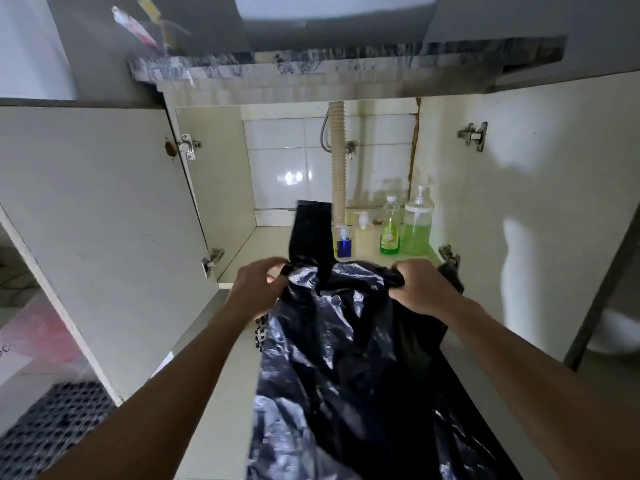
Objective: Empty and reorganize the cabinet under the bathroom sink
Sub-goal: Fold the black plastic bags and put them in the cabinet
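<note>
Under the sink, the cabinet (228, 188) stands wide open, with its left door (100, 216) and right door (526, 209) swung out to the sides. Its stone counter (346, 62) runs across the top, and the basin above it is cut off by the edge of the view. A ribbed drain pipe (337, 157) comes down the tiled back wall, and its bottom end is hidden.

A big black plastic bag (346, 358) fills the middle, just in front of the cabinet floor. Its bottom runs out of view. Both hands hold its top edge. The left hand (258, 285) pinches one side and the right hand (420, 285) is curled tight round the other side. A flat black strip (311, 233) sticks up behind the bag, and I cannot tell what it is.

On the right side of the cabinet floor stand four bottles close together: a big pump bottle (417, 223) with green liquid, a thin green bottle (390, 230), a small blue pump bottle (344, 244) and a tiny white pump bottle (363, 220) behind.

Something blurry and pink (38, 337) lies at the far left.
</note>
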Demonstrator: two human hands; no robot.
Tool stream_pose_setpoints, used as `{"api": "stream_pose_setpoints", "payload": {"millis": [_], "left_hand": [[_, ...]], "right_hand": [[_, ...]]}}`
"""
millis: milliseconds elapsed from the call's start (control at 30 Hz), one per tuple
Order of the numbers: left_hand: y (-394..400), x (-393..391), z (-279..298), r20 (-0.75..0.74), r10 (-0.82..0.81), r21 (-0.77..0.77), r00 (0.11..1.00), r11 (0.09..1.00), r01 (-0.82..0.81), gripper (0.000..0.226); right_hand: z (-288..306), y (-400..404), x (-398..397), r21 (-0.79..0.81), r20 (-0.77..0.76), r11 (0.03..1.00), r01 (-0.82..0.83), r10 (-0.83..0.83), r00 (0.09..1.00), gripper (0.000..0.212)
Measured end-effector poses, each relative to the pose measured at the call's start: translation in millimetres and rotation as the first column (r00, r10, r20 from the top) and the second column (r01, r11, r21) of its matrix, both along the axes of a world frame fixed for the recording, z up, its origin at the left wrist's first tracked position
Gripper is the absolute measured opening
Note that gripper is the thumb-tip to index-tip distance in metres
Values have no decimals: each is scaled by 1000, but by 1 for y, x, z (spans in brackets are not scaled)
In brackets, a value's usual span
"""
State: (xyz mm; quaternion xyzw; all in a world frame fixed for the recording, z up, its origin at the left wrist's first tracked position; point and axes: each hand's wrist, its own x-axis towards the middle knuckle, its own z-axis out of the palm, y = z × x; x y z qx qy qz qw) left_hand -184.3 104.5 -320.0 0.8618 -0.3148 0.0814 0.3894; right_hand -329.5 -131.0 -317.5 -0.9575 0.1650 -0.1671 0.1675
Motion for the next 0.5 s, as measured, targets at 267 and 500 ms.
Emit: {"api": "stream_pose_setpoints", "payload": {"millis": [267, 500], "left_hand": [[-48, -57, 34, 428, -231, 166, 873, 970, 175, 93], [-60, -48, -6, 268, -305, 519, 914, 845, 129, 47]], "right_hand": [[26, 28, -14, -278, 182, 960, 38, 14, 983, 17], [34, 36, -25, -336, 187, 941, 35, 30, 982, 13]]}}
